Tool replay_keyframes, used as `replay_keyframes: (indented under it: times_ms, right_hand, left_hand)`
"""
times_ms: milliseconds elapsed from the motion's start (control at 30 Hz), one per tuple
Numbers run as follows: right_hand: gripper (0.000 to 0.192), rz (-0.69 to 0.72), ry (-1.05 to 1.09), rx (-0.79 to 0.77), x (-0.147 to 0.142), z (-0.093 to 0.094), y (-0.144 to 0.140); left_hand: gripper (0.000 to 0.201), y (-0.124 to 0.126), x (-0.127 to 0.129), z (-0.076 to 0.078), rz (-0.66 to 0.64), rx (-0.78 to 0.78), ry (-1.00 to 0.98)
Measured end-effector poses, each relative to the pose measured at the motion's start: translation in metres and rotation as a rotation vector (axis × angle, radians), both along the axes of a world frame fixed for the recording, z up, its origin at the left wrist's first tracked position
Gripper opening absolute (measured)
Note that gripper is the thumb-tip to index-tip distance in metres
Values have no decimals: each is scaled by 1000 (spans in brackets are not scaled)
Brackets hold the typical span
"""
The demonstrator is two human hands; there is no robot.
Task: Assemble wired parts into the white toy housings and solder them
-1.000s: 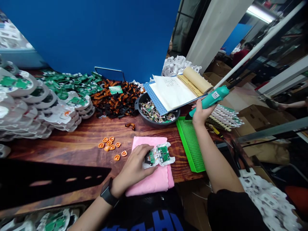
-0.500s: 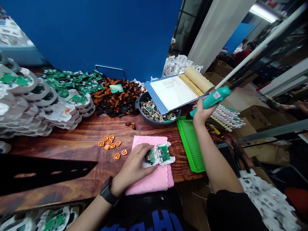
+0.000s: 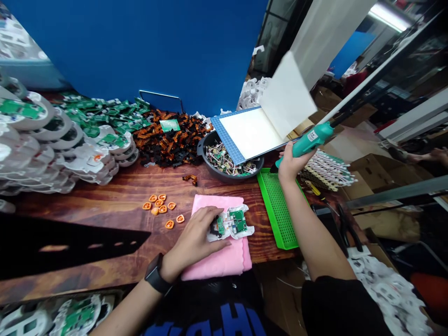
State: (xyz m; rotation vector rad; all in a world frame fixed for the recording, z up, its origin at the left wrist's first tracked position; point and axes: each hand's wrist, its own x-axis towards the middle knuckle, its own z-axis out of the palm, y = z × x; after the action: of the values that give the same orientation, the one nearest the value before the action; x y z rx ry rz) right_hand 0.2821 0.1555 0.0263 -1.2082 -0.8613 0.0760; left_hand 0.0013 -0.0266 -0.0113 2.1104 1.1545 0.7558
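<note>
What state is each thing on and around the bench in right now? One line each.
White housing: open, circuit boards exposed
Left hand: gripping the housing's near-left end
Right hand: closed around the teal power driver
Power driver: held; running or not, cannot tell
Pink cloth: folded, under the housing
Notebook: open, a page raised
Grey bowl: filled with small wired parts
Orange pieces: loose, scattered

Blue panel (image 3: 140,51) behind wooden table (image 3: 115,221), lit tube lamp (image 3: 390,17)
</note>
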Motion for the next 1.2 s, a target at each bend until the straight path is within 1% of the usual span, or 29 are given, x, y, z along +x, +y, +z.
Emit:
replay_keyframes:
  times_ms: [100, 267, 367, 433, 500, 567, 633, 667, 700, 767, 833, 967, 1067, 1200]
  right_hand:
    - [74, 27, 5, 8, -1, 1, -1]
    - [68, 29, 45, 76, 8, 6, -3]
    - [56, -13, 85, 95, 17, 15, -10]
    - [47, -37, 105, 105, 16, 25, -20]
    - [42, -36, 119, 112, 6, 37, -36]
    - [39, 2, 139, 103, -14, 48, -57]
    - [34, 119, 172, 79, -41, 56, -81]
    - [34, 204, 208, 66, -54, 57, -93]
    - [35, 279, 233, 46, -66, 58, -103]
    - [39, 384, 249, 7, -86, 54, -117]
    - [39, 441, 235, -19, -97, 47, -124]
    - [36, 464, 175, -51, -101, 35, -126]
    - [39, 465, 157, -60, -100, 33, -127]
    - [39, 459, 148, -55, -102, 32, -129]
  left_hand:
    - [65, 0, 0, 0, 9, 4, 2]
    - [54, 0, 1, 4, 2, 13, -17]
    - [51, 0, 2, 7, 8, 7, -31]
    - [50, 0, 2, 7, 11, 2, -38]
    - [50, 0, 3, 8, 15, -1, -50]
    - [48, 0, 4, 9, 19, -7, -59]
    - [47, 0, 5, 9, 20, -15, -61]
    - [47, 0, 6, 10, 18, -20, -61]
    - [47, 0, 6, 10, 15, -23, -59]
    - [48, 0, 6, 9, 9, -25, -54]
    - [50, 0, 5, 8, 8, -24, -49]
    - [52, -1, 5, 6, 14, -18, -55]
    - [52, -1, 5, 6, 15, -26, -52]
    - [52, 0, 5, 6, 15, -19, -54]
